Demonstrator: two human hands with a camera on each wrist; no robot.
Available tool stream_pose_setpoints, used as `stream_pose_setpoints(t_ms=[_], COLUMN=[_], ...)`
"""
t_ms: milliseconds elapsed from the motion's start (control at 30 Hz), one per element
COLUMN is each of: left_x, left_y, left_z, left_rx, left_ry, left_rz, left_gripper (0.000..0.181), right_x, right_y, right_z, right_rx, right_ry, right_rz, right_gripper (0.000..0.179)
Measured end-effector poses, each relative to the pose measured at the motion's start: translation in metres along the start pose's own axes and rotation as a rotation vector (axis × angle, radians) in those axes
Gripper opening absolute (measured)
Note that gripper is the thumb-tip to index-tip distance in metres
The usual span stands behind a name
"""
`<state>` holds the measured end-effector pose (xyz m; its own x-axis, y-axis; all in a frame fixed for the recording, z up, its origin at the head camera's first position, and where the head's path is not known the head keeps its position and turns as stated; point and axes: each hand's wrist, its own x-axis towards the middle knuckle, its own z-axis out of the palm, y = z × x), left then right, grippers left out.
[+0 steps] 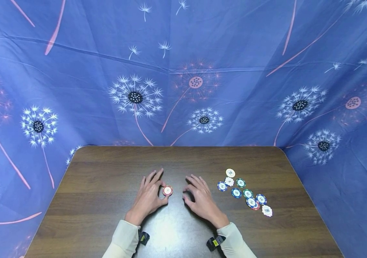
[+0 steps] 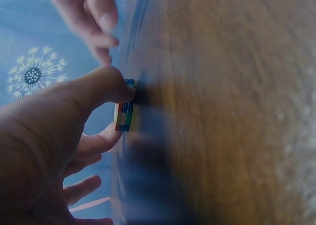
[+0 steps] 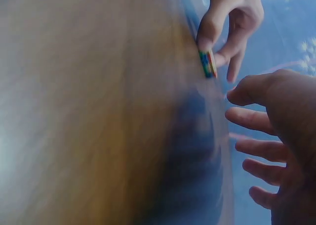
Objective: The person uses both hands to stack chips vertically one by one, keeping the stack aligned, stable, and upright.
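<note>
My left hand [image 1: 148, 196] holds a small stack of poker chips [image 1: 168, 190] between thumb and index finger, low over the wooden table. On top lies a red-rimmed chip with a white centre. Side-on in the left wrist view, the stack [image 2: 123, 117] shows red, blue and green edges. My right hand [image 1: 202, 201] is a little to the right of the stack, its fingers parted and holding nothing. From the right wrist view, a gap separates its fingertips [image 3: 236, 115] from the stack [image 3: 209, 65].
Several loose poker chips [image 1: 236, 193] lie scattered on the table right of my right hand, some overlapping. A white chip [image 1: 267, 210] is the nearest to me. The brown table [image 1: 99, 179] is backed by a blue dandelion-print cloth [image 1: 248, 89].
</note>
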<state>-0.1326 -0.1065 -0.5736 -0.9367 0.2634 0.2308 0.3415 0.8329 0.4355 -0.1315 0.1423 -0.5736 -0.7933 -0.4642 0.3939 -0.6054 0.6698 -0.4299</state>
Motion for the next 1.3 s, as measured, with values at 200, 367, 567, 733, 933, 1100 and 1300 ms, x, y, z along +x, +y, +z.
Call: stream_pose_setpoints(t_ms=[200,367,567,733,933,1100,1300], left_x=[-0.001,-0.001,-0.001,-0.002,-0.002,-0.002,-0.002], left_y=[0.0,-0.001,-0.002,-0.001,0.0,0.0,0.0], left_z=[0.001,0.001,0.001,0.001,0.001,0.001,0.001], left_rx=[-0.001,0.011,0.01,0.008,0.0,-0.006,-0.021], left_ry=[0.015,0.022,0.02,0.014,0.012,0.011,0.01], left_rz=[0.004,0.006,0.004,0.006,0.001,0.004,-0.005], left_gripper=[0.029,0.03,0.03,0.03,0.03,0.029,0.029], right_x=[-0.032,-0.057,-0.088,-0.11,-0.128,-0.146,-0.164], right_y=[0.014,0.026,0.043,0.056,0.072,0.087,0.102], right_z=[-0.02,-0.04,-0.062,-0.078,-0.096,-0.111,-0.135], right_rx=[-0.04,-0.107,-0.145,-0.173,-0.197,-0.235,-0.28], right_ry=[0.075,0.158,0.225,0.242,0.253,0.254,0.248], right_rz=[0.071,0.081,0.14,0.183,0.229,0.291,0.418], right_gripper=[0.019,0.023,0.025,0.026,0.03,0.035,0.041])
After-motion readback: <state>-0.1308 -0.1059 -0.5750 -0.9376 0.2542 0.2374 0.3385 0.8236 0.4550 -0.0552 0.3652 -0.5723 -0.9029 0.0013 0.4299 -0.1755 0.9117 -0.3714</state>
